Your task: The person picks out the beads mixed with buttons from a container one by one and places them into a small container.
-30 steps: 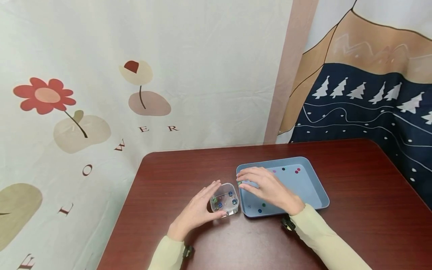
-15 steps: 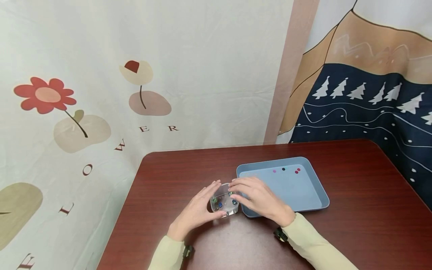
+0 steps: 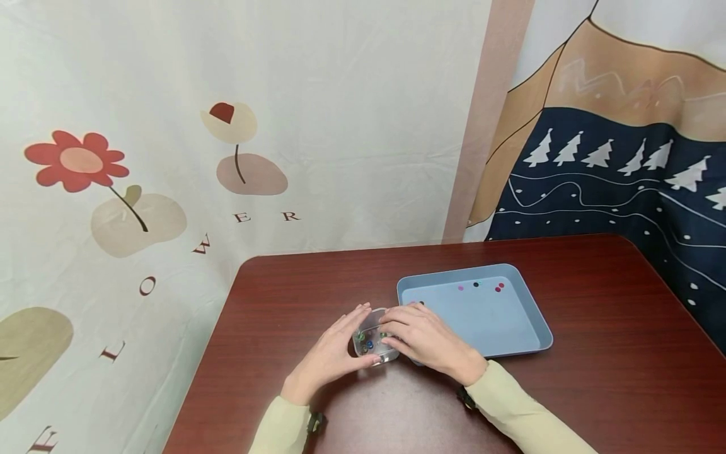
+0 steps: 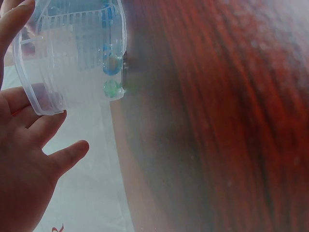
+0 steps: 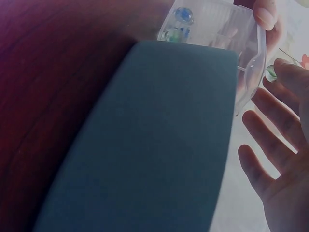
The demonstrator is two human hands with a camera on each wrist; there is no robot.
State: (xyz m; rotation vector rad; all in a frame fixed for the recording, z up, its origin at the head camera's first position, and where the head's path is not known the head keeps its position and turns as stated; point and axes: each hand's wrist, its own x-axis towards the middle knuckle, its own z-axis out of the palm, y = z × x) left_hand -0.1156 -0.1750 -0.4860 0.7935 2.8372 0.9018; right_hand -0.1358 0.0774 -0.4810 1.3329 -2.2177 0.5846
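Note:
A small clear plastic box (image 3: 371, 359) stands on the table just left of the blue-grey tray (image 3: 499, 331). My left hand (image 3: 329, 356) grips the box from its left side, thumb at the near corner and fingers along the far side. Inside it lie several marbles, among them a blue marble (image 4: 111, 64) and a green marble (image 4: 111, 88) in the left wrist view. Above the box's right part is my right hand (image 3: 428, 340), palm down. Its thumb and forefinger pinch a green glass marble (image 5: 271, 73) near the rim, seen in the right wrist view.
On the tray's floor sit several small marbles, including red marbles (image 3: 500, 288), a pink marble (image 3: 461, 288) and a dark marble (image 3: 476, 284). The brown table (image 3: 317, 284) extends around both containers. Behind it hangs a printed cloth (image 3: 363, 126).
My right hand has moved left from above the tray to over the box, carrying the green marble. My left hand and the box have stayed in place.

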